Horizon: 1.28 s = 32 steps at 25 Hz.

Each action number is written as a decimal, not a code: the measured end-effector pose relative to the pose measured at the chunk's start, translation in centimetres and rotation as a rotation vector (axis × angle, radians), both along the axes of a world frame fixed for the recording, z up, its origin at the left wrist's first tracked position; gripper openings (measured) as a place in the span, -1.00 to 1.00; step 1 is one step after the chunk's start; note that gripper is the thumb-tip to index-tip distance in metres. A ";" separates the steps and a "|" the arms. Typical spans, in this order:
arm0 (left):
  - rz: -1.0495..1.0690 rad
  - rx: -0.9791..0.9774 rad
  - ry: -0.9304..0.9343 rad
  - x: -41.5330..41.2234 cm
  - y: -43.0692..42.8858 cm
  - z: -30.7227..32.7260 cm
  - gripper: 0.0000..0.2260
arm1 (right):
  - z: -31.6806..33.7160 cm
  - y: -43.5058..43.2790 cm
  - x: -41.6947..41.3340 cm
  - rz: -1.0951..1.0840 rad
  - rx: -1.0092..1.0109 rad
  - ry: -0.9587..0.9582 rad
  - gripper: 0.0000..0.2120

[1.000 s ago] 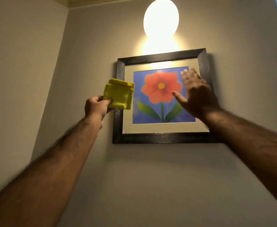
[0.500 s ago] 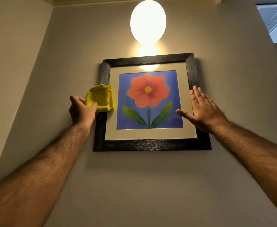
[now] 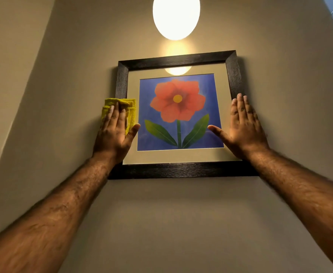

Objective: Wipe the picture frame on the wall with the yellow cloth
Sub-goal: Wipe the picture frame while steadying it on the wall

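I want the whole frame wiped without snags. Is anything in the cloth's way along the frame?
Only the right hand, lying flat over the picture frame on its right side. The yellow cloth, under the left hand, sits on the left side; the top and bottom rails are bare.

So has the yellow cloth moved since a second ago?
Yes. The cloth was held in the air in front of the frame's left side; now the left hand presses it flat there, lower against the frame.

Both arms reach up, left hand and right hand flat, fingers extended.
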State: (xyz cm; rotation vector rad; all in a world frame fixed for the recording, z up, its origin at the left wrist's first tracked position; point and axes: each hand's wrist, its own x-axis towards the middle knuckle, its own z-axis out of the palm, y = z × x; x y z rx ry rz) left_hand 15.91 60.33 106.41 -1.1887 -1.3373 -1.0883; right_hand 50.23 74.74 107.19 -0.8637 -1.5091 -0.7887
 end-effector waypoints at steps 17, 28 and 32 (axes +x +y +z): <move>0.044 -0.104 -0.052 0.1 -0.2 8.4 -0.04 | 0.1 1.5 -0.3 -0.025 0.111 0.008 0.10; 0.060 -0.158 -0.009 -0.1 -0.6 -7.2 -0.06 | 0.0 1.0 -0.2 -0.026 0.111 -0.012 0.08; 0.103 -0.181 -0.008 -0.5 -0.7 -5.6 -0.05 | 0.0 1.1 -0.2 -0.028 0.111 -0.010 0.09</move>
